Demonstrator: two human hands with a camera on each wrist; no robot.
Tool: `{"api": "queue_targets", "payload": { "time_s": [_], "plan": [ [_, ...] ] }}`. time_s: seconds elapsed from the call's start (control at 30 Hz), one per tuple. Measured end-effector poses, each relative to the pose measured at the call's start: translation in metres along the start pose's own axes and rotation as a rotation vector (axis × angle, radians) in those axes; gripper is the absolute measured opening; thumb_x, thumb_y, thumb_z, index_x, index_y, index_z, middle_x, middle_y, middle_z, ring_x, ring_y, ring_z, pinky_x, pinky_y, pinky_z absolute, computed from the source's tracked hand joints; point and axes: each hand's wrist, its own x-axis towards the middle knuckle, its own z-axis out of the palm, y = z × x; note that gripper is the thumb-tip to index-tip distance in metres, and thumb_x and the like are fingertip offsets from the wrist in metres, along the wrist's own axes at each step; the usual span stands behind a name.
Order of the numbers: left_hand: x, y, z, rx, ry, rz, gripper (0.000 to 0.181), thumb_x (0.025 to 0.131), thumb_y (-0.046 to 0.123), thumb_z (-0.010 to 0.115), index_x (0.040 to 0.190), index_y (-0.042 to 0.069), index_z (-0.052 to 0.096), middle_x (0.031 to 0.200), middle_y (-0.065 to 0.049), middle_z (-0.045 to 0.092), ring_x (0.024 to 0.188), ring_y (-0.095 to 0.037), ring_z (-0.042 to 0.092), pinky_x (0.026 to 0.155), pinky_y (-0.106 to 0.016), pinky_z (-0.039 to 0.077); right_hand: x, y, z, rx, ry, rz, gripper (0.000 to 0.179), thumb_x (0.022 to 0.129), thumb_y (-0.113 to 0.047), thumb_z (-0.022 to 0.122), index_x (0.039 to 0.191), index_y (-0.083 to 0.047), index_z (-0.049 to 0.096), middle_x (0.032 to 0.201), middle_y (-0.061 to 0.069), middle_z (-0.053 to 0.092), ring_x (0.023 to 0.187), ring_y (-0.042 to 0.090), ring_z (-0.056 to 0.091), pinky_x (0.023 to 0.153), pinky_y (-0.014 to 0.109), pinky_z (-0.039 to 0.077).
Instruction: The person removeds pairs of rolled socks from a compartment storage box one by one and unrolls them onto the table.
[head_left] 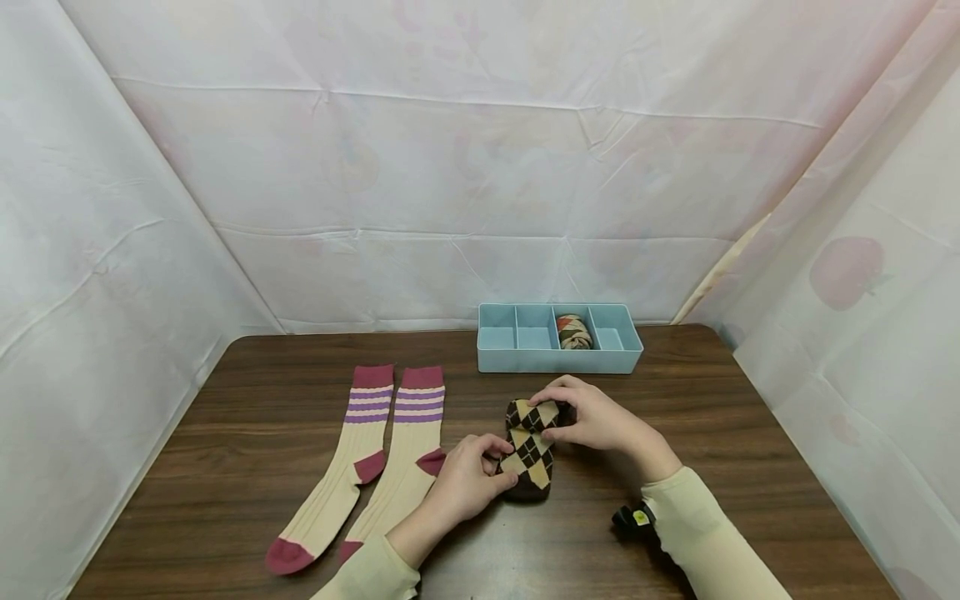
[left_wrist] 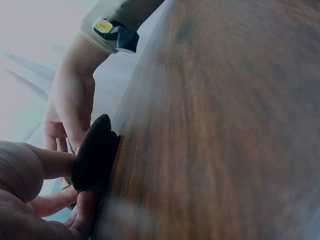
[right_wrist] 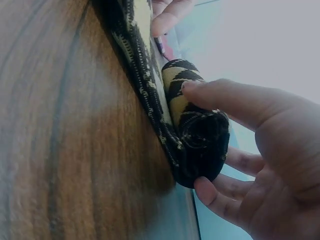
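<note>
Head view: pinching the argyle sock (head_left: pixel 529 452) by its rolled end with right grip (head_left: pixel 596 418), near end with left grip (head_left: pixel 468 479), in from the counter's (head_left: pixel 723 425) far edge, apparently keeping the roll tight.

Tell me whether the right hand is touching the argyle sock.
Touching. In the right wrist view, the right hand has its thumb and a fingertip against the rolled end of the argyle sock.

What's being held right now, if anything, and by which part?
A brown and tan argyle knit sock bundle: the right hand grips its rolled far end; the left hand holds its near left edge.
</note>
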Motion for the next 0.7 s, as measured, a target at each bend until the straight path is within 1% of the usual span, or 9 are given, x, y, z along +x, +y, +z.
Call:
{"api": "queue_targets", "payload": {
  "time_s": [0.07, 0.2, 0.47, 0.7],
  "plan": [
    [0.0, 0.0002, -0.0001, 0.0, -0.001, 0.002, 0.032, 0.088, 0.019, 0.092, 0.115, 0.012, 0.078, 0.105, -0.002, 0.064, 0.084, -0.009, 0.059, 0.077, -0.03, 0.05, 0.0006, 0.0009, 0.0011, -0.004, 0.0, 0.005, 0.05, 0.09, -0.025, 0.092, 0.136, -0.025, 0.074, 0.134, 0.005, 0.064, 0.119, 0.024, 0.064, 0.095, 0.044, 0.052],
    [0.0001, 0.0002, -0.0003, 0.0, -0.004, 0.0, 0.032, 0.088, 0.019, 0.092, 0.116, 0.012, 0.078, 0.105, -0.002, 0.064, 0.084, -0.01, 0.059, 0.078, -0.031, 0.05, 0.0013, 0.0019, 0.0027, -0.003, -0.006, 0.005, 0.053, 0.088, -0.02, 0.093, 0.137, -0.025, 0.073, 0.133, 0.003, 0.065, 0.121, 0.022, 0.064, 0.1, 0.046, 0.053],
    [0.0004, -0.0007, 0.0001, -0.009, -0.024, -0.019, 0.03, 0.09, 0.019, 0.09, 0.117, 0.013, 0.078, 0.106, -0.002, 0.064, 0.085, -0.011, 0.058, 0.077, -0.031, 0.05, 0.0018, 0.0019, 0.0025, -0.002, -0.023, 0.005, 0.052, 0.089, -0.019, 0.092, 0.136, -0.024, 0.073, 0.134, 0.001, 0.067, 0.124, 0.022, 0.063, 0.102, 0.048, 0.053],
    [0.0, -0.0007, 0.0004, -0.006, -0.012, -0.025, 0.027, 0.092, 0.019, 0.088, 0.116, 0.015, 0.078, 0.109, -0.001, 0.065, 0.086, -0.01, 0.059, 0.078, -0.031, 0.051, 0.0014, 0.0024, 0.0008, 0.0, -0.042, 0.019, 0.049, 0.091, -0.02, 0.089, 0.136, -0.024, 0.071, 0.135, -0.001, 0.066, 0.123, 0.021, 0.062, 0.103, 0.048, 0.053]
  ]
}}
